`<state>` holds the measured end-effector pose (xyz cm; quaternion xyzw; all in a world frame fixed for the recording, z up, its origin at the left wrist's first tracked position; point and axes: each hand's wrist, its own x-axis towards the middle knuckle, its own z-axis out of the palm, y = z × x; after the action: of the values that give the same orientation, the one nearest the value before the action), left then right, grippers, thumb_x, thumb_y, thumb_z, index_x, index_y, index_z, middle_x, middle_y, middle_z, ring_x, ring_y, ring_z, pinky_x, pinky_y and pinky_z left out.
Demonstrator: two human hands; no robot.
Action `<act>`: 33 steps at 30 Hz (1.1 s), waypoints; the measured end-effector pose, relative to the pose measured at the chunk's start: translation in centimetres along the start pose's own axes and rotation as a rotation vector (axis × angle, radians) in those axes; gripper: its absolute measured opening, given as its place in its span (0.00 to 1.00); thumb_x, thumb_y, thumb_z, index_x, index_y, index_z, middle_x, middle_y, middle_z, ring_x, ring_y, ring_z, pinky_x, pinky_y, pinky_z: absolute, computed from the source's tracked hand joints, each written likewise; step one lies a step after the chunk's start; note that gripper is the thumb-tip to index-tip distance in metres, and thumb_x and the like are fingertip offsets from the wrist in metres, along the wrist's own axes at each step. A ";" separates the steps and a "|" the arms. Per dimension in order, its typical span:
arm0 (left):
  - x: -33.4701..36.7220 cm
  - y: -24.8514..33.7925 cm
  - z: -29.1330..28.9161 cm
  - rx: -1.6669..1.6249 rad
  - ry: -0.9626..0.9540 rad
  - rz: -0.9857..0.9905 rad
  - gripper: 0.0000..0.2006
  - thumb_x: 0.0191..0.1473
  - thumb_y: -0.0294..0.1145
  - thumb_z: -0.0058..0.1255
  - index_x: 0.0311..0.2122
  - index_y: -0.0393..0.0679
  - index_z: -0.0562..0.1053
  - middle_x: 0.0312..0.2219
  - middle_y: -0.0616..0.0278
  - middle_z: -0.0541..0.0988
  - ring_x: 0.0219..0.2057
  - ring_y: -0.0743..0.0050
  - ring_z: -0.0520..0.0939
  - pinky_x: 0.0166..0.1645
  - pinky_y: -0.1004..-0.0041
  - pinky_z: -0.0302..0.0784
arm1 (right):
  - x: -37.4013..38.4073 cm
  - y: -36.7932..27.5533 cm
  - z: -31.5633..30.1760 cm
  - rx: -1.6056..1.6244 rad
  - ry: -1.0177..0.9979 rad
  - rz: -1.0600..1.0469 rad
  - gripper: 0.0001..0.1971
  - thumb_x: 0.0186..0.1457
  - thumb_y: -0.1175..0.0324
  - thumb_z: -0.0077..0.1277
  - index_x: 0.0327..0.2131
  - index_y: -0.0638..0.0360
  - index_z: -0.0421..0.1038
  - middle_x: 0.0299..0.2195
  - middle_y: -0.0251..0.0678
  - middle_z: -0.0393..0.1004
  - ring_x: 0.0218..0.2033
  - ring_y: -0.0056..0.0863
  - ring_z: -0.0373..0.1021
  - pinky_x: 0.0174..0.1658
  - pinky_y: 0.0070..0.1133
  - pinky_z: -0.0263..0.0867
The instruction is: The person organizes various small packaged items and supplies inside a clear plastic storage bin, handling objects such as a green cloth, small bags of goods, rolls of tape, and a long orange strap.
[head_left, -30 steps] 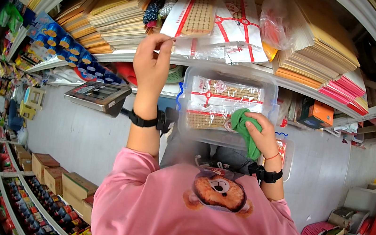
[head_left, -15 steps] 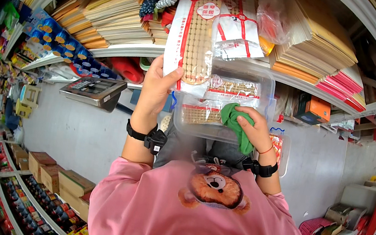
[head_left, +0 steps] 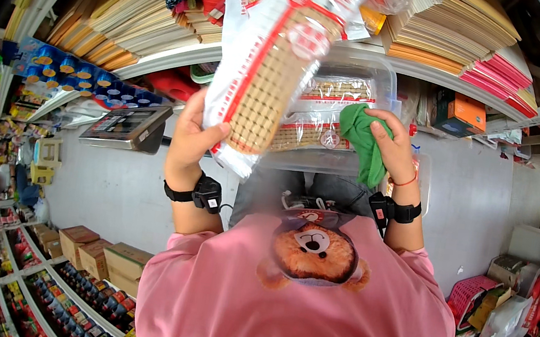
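My left hand (head_left: 195, 128) grips the lower left edge of a long clear-and-white plastic packet (head_left: 272, 73). The packet has red bands and a round-ended beige piece with a grid pattern inside. It is raised at a tilt, hiding the left part of a clear plastic bin (head_left: 389, 82). Similar packets (head_left: 319, 131) lie in that bin, in front of my body. Over its right side, my right hand (head_left: 392, 147) is closed on a crumpled green cloth (head_left: 361, 139) that hangs down from the fingers.
Beyond the bin, a shelf holds stacks of brown paper envelopes (head_left: 452, 29) and another similar packet (head_left: 238, 18). A slanted device with a dark panel (head_left: 127, 126) stands at left, near blue-wrapped bottles (head_left: 84, 79). An orange box (head_left: 467, 112) sits at right; cardboard boxes (head_left: 124, 265) are behind left.
The packet in my left hand has come nearer and tilted to the right, with that hand moving left and lower. My right hand has shifted right and up with the cloth.
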<state>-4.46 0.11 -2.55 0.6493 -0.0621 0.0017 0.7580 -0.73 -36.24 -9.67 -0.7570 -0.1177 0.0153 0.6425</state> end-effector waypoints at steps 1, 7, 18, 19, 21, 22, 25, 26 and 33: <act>-0.1 0.0 0.0 0.029 -0.061 -0.021 0.32 0.45 0.18 0.54 0.59 0.32 0.60 0.52 0.56 0.71 0.53 0.72 0.71 0.58 0.72 0.64 | 0.0 0.0 0.2 0.014 -0.012 -0.007 0.16 0.60 0.63 0.49 0.47 0.62 0.72 0.43 0.33 0.74 0.45 0.21 0.68 0.50 0.21 0.63; 0.7 0.5 1.1 0.240 -0.351 -0.167 0.28 0.47 0.22 0.55 0.56 0.33 0.66 0.49 0.56 0.74 0.51 0.73 0.72 0.57 0.72 0.64 | -0.5 0.7 -0.3 0.110 0.038 -0.005 0.17 0.62 0.61 0.47 0.46 0.64 0.72 0.42 0.34 0.75 0.44 0.22 0.68 0.50 0.21 0.63; 3.5 -3.1 0.6 0.903 -0.401 -0.247 0.18 0.48 0.33 0.51 0.45 0.38 0.74 0.36 0.48 0.79 0.37 0.56 0.80 0.44 0.68 0.73 | -1.1 2.0 -3.3 -0.038 0.469 -0.013 0.12 0.58 0.70 0.46 0.42 0.65 0.74 0.40 0.36 0.76 0.43 0.24 0.69 0.49 0.21 0.63; 4.0 -3.4 1.1 0.888 -0.459 -0.231 0.18 0.47 0.31 0.50 0.45 0.39 0.74 0.36 0.45 0.79 0.38 0.51 0.79 0.44 0.65 0.73 | -1.1 2.3 -3.2 -0.042 0.458 -0.013 0.11 0.58 0.70 0.46 0.42 0.65 0.74 0.40 0.36 0.76 0.43 0.25 0.69 0.49 0.21 0.63; 5.2 -4.5 2.2 0.986 -0.491 -0.106 0.18 0.46 0.30 0.49 0.44 0.39 0.74 0.35 0.44 0.79 0.38 0.46 0.79 0.43 0.62 0.73 | -0.9 2.9 -3.0 -0.044 0.431 -0.019 0.11 0.58 0.71 0.47 0.41 0.65 0.74 0.40 0.36 0.76 0.43 0.25 0.69 0.50 0.22 0.63; 5.6 -5.1 2.9 1.034 -0.506 -0.044 0.18 0.45 0.29 0.49 0.44 0.39 0.74 0.35 0.44 0.79 0.38 0.44 0.78 0.43 0.60 0.73 | -0.8 2.9 -2.9 -0.036 0.421 -0.016 0.11 0.58 0.71 0.47 0.41 0.65 0.74 0.40 0.37 0.76 0.43 0.25 0.69 0.50 0.22 0.63; 7.5 -6.7 4.9 1.416 -0.286 0.227 0.11 0.46 0.24 0.47 0.38 0.40 0.73 0.27 0.45 0.77 0.33 0.44 0.78 0.37 0.56 0.74 | -0.6 3.0 -2.7 -0.040 0.397 0.000 0.11 0.57 0.71 0.48 0.42 0.65 0.74 0.41 0.37 0.76 0.43 0.26 0.69 0.50 0.22 0.63; 8.5 -7.4 5.3 1.527 -0.208 0.280 0.10 0.46 0.23 0.47 0.37 0.40 0.73 0.25 0.45 0.77 0.31 0.45 0.78 0.36 0.56 0.75 | -0.7 3.3 -2.7 -0.058 0.396 0.008 0.12 0.57 0.71 0.48 0.42 0.65 0.74 0.41 0.37 0.76 0.43 0.26 0.69 0.50 0.22 0.63; 12.0 -13.6 4.7 1.651 -0.100 0.418 0.08 0.45 0.24 0.48 0.34 0.39 0.73 0.36 0.46 0.76 0.40 0.47 0.77 0.43 0.54 0.74 | -0.6 3.1 -2.3 -0.095 0.335 0.033 0.12 0.61 0.69 0.47 0.44 0.63 0.73 0.42 0.32 0.74 0.45 0.21 0.67 0.50 0.18 0.61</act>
<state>8.14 -7.56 -14.08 0.9682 -0.1929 0.1576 0.0223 -0.41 -39.08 -12.33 -0.7803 0.0030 -0.1058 0.6164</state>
